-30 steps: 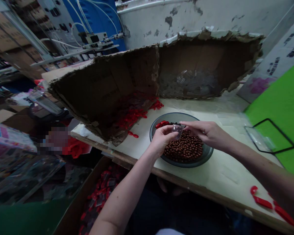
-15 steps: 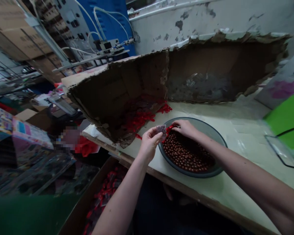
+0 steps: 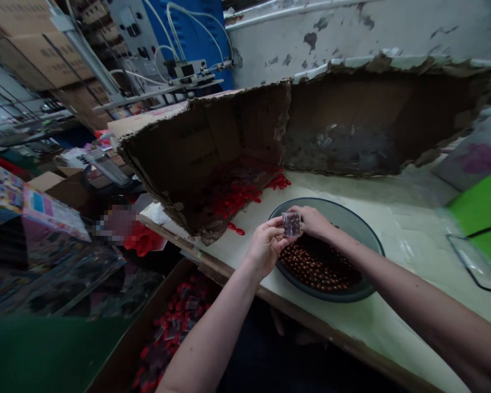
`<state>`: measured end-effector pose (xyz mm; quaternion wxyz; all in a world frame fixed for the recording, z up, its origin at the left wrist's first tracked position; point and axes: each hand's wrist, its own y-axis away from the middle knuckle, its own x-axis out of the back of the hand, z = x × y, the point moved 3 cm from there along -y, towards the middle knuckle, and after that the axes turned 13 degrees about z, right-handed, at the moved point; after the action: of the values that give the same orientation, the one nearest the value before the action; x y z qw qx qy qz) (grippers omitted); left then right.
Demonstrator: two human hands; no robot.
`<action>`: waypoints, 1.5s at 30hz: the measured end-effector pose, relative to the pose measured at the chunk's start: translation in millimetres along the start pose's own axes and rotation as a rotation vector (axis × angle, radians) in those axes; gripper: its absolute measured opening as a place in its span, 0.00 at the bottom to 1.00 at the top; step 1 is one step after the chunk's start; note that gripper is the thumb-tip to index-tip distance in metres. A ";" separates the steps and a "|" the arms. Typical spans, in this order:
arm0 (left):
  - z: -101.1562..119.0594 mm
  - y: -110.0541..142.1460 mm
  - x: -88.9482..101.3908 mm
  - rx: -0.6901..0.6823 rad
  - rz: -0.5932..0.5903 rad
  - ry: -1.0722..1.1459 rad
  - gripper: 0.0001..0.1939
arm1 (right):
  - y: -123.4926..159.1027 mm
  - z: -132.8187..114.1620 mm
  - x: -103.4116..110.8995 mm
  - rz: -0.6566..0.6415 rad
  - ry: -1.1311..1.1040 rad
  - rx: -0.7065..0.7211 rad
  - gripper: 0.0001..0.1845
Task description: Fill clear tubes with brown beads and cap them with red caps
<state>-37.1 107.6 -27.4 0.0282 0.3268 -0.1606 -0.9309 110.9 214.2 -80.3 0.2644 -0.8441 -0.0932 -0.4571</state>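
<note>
Left hand (image 3: 265, 245) and right hand (image 3: 313, 222) both pinch a small clear packet (image 3: 291, 224), squarish with no clear long axis, just above brown beads (image 3: 319, 268) in a grey bowl (image 3: 371, 227).

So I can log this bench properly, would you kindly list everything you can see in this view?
small clear packet: one, clear with dark contents, held above the bowl
brown beads: many, dark brown, in the bowl
shallow bowl: one, grey, on the bench
bench top: one, pale, under the bowl
torn cardboard box: one, brown, at the back of the bench
red pieces: many, red, in and beside the torn box
open carton: one, brown, below the bench at left, holding red packets
green board: one, bright green, far right
blue panel: one, blue, behind the box with white tubing
left hand: one, holding the packet
right hand: one, fingers on the packet
</note>
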 end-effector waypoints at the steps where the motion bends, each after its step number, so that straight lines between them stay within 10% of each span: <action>1: -1.3 0.1 -1.4 -0.001 0.006 -0.004 0.17 | -0.2 -0.6 -3.0 -0.011 -0.019 0.016 0.06; 12: -2.3 -9.3 18.7 -0.197 0.114 -0.184 0.18 | 6.1 -7.1 19.0 0.126 -0.350 -0.209 0.14; 19: -26.3 -9.9 -4.1 -0.131 0.010 -0.224 0.18 | 42.2 -19.0 65.7 0.234 -1.158 -0.655 0.14; 34: -56.2 -6.4 -30.9 -0.082 -0.034 -0.197 0.17 | 72.1 -44.3 71.8 0.642 -1.254 -0.635 0.13; 45: -57.0 -7.0 -27.9 -0.056 -0.087 -0.150 0.16 | 88.3 -41.4 76.9 0.646 -0.996 -0.528 0.12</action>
<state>20.4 102.6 -54.8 -0.0154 0.2619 -0.1218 -0.9572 159.6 111.3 -30.8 0.0972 -0.9771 0.1694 0.0840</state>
